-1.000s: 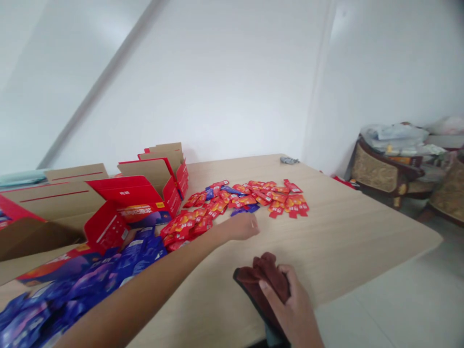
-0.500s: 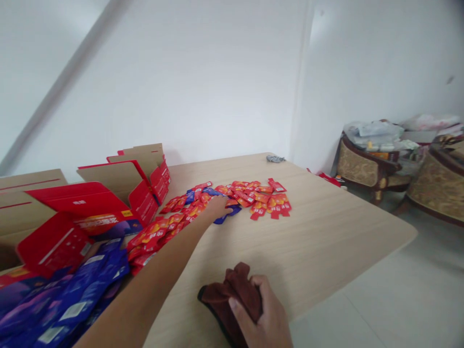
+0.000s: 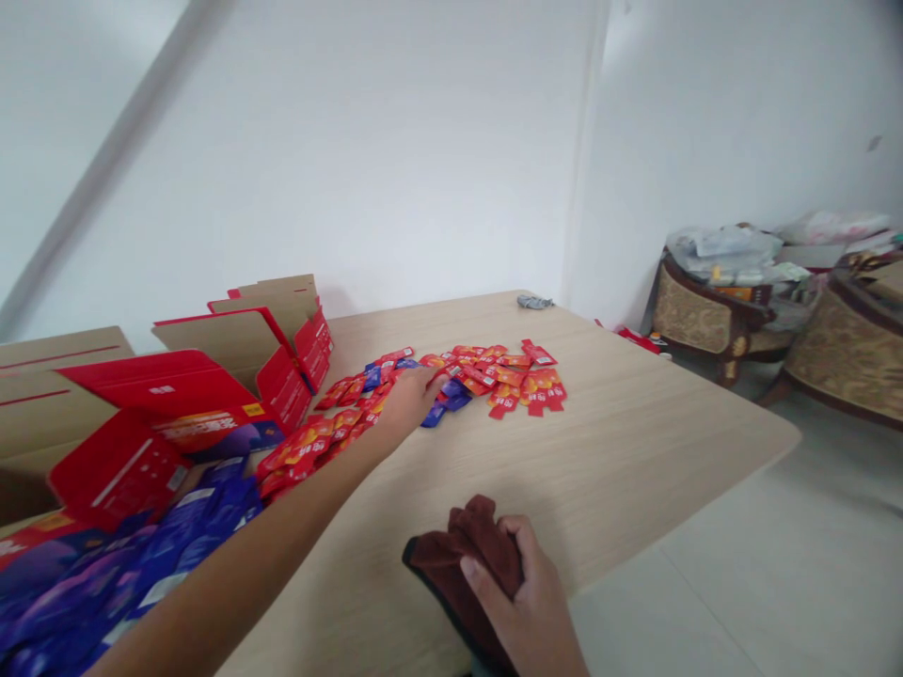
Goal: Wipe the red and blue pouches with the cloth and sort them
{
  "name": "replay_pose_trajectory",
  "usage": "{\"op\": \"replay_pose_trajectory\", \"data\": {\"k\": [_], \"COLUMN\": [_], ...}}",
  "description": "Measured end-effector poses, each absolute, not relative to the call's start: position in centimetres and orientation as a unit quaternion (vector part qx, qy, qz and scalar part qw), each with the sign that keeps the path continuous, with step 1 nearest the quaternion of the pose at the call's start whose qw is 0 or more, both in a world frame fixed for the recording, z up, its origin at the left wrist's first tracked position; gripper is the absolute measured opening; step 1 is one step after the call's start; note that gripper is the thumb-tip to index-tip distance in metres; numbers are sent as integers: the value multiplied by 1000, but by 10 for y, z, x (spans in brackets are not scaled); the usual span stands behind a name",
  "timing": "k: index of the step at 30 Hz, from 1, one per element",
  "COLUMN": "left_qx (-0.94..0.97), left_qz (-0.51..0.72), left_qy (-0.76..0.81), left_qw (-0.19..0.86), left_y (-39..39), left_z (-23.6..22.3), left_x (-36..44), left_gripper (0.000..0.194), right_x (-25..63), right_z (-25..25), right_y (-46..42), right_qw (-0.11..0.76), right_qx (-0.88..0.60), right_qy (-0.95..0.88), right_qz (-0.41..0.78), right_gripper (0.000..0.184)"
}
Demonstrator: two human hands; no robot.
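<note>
My left hand (image 3: 410,400) reaches out over a spread of small red packets (image 3: 296,449). Its fingers are bent together at a red packet (image 3: 438,384), though the grip is partly hidden. Several small blue packets (image 3: 455,397) lie just right of that hand. Nearer to me, my right hand (image 3: 530,588) clutches a crumpled brown cloth (image 3: 486,545) with a dark edge, held just above the table.
Open red cartons (image 3: 232,404) line the left side of the wooden table (image 3: 599,451). Larger blue packets (image 3: 183,536) are heaped at the front left. A grey cloth-like bundle (image 3: 534,302) lies at the far corner. Armchairs (image 3: 695,315) loaded with bags stand on the right.
My left hand has shifted slightly left and away from me, uncovering more of the blue packets. The right hand, with the brown cloth, has moved a little to the right.
</note>
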State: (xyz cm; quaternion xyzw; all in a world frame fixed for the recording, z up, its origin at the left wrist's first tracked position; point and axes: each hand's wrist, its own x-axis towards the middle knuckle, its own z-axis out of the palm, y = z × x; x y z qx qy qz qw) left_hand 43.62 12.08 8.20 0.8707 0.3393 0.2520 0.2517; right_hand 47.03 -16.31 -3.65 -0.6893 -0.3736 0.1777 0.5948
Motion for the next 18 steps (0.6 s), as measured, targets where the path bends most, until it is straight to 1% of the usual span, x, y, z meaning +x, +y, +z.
{"op": "replay_pose_trajectory", "data": {"k": [3, 6, 7, 8, 9, 11, 12, 14, 16, 18], "left_qx": [847, 820, 803, 748, 699, 646, 648, 691, 752, 801], "left_qz": [279, 245, 220, 193, 169, 137, 135, 157, 185, 181], "left_qy": [322, 317, 319, 330, 342, 363, 370, 382, 395, 409], "left_qw": [318, 408, 453, 542, 604, 658, 652, 593, 495, 396], "left_y": [82, 39, 26, 16, 7, -1, -1, 3, 10, 14], "left_z": [89, 84, 80, 75, 69, 55, 47, 33, 21, 12], "left_x": [401, 353, 337, 321, 305, 279, 268, 251, 241, 237], "left_gripper": [38, 51, 53, 53, 52, 54, 55, 62, 72, 80], "right_x": [476, 483, 485, 487, 489, 491, 491, 492, 492, 492], "right_z": [-30, -25, -25, -26, -27, -31, -33, -34, -31, -26], "right_y": [-169, -174, -175, -176, -176, -176, -176, -176, -177, -178], "right_qw": [597, 576, 570, 567, 568, 572, 574, 579, 582, 582], "right_qx": [-666, -638, -628, -620, -612, -598, -590, -575, -566, -561], "right_qy": [-390, -425, -434, -440, -445, -453, -456, -457, -455, -452], "right_qz": [219, 284, 303, 316, 323, 332, 339, 353, 367, 378], "right_gripper": [33, 34, 35, 36, 38, 40, 41, 41, 42, 42]}}
